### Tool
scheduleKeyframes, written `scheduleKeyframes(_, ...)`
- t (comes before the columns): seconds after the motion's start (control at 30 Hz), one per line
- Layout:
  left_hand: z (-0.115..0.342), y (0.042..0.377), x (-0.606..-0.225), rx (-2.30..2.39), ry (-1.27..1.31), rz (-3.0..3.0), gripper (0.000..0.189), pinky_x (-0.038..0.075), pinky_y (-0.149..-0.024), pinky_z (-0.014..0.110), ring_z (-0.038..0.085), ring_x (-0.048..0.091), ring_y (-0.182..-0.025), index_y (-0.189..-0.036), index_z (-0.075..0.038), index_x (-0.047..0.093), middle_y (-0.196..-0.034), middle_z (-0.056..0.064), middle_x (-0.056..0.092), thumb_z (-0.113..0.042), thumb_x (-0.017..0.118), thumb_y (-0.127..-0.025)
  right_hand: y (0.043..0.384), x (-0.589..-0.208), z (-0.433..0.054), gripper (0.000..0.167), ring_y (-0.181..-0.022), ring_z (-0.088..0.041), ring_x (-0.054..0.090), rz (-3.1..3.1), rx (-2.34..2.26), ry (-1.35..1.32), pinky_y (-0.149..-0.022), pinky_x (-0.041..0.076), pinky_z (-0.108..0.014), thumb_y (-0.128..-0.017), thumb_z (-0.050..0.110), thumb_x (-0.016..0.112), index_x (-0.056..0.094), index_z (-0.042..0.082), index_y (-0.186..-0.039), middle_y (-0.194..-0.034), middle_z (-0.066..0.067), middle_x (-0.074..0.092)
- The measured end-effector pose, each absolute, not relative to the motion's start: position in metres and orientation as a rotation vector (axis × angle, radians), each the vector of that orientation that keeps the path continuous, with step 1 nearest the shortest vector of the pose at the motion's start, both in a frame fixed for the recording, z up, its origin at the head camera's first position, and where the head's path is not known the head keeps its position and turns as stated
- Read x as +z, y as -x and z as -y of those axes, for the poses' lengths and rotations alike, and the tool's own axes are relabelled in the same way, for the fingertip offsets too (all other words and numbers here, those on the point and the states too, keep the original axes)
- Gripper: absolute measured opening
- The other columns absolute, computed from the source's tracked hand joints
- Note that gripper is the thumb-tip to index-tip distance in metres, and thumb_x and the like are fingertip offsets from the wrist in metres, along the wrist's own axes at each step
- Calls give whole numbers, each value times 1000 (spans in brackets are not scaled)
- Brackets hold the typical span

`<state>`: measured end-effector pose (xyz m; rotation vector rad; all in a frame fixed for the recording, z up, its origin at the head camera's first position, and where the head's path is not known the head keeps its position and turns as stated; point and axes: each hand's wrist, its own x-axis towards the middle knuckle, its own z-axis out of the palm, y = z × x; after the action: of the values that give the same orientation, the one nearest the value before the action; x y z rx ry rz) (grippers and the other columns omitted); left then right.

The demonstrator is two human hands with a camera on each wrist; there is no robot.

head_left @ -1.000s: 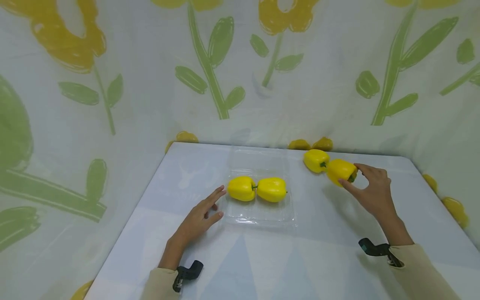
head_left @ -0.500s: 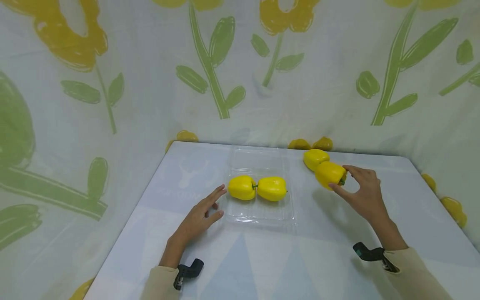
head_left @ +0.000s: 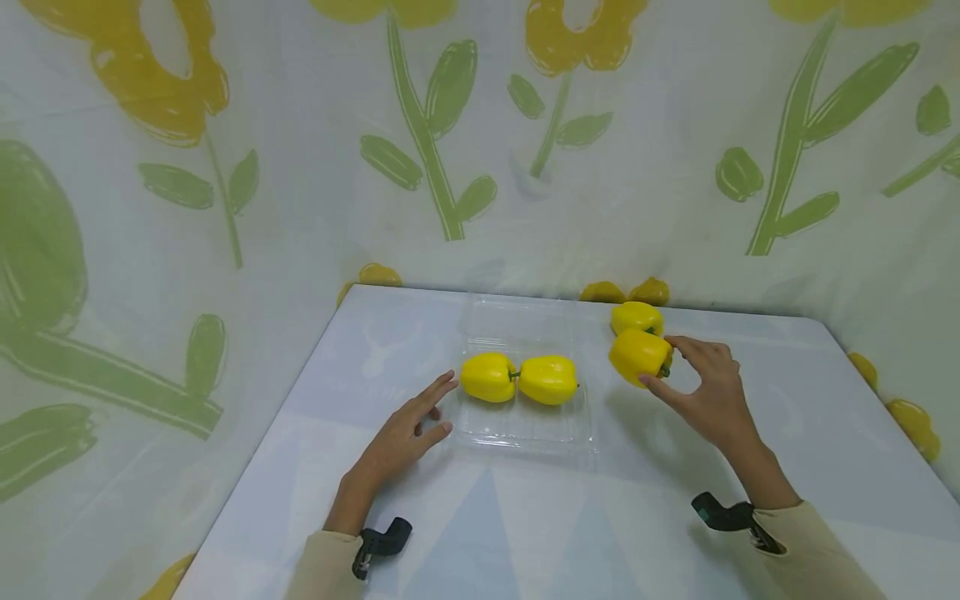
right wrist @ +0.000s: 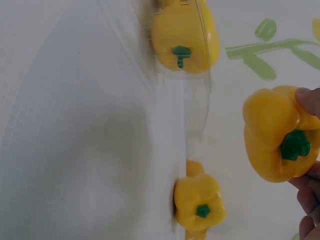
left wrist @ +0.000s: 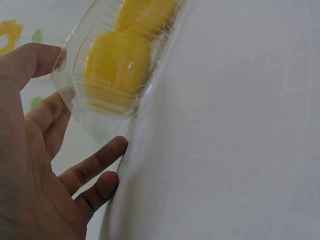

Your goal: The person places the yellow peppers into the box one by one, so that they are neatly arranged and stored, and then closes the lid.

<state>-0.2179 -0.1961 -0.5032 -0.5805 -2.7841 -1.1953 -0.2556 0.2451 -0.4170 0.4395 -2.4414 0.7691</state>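
Observation:
My right hand point(head_left: 708, 393) pinches a yellow bell pepper point(head_left: 636, 358) between thumb and fingers, with its green stem toward the palm. The right wrist view shows this held pepper point(right wrist: 267, 117) raised above the tabletop. A clear plastic clamshell container point(head_left: 517, 433) lies unfolded, its lid point(head_left: 517, 315) laid back toward the wall. Inside its base, two yellow bell peppers, a left one point(head_left: 487, 377) and a right one point(head_left: 548, 380), lie side by side, stems meeting. My left hand point(head_left: 397, 437) rests with fingers extended at the container's left edge, fingertips at the rim in the left wrist view.
Another yellow bell pepper point(head_left: 636, 317) lies near the table's back edge, just behind the held one in the head view. The white table point(head_left: 525, 525) backs onto a curtain point(head_left: 660, 167) printed with flowers. A black camera sits on each wrist.
My right hand has carried its bell pepper leftward, nearer the container, and it now overlaps the pepper at the back more. The left hand and container have stayed in place.

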Motion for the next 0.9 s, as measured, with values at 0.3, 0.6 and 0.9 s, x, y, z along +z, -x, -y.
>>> scheduleKeyframes(0.3, 197, 219, -505, -1192, 581, 2798, 65, 46, -78, 32, 9, 51, -102, -157, -40, 29, -160, -28, 18, -36, 60, -100, 251, -415, -234, 67, -112, -38, 45, 2438, 775, -477, -85, 30, -55, -69, 15, 92, 62, -2, -128, -123, -22, 63)
scheduleKeyframes(0.6, 197, 218, -502, -1210, 579, 2792, 65, 47, -81, 35, 9, 52, -103, -157, -41, 30, -161, -26, 19, -35, 61, -100, 253, -417, -218, 71, -112, -35, 46, 2415, 795, -555, -85, 32, -53, -68, 15, 92, 63, 1, -130, -121, -19, 65)
scheduleKeyframes(0.9, 197, 219, -503, -1224, 598, 2774, 65, 47, -80, 35, 10, 52, -103, -157, -38, 31, -162, -23, 20, -34, 61, -99, 254, -417, -197, 70, -112, -32, 45, 2422, 814, -623, -85, 34, -51, -68, 19, 93, 63, 5, -130, -127, -14, 63)
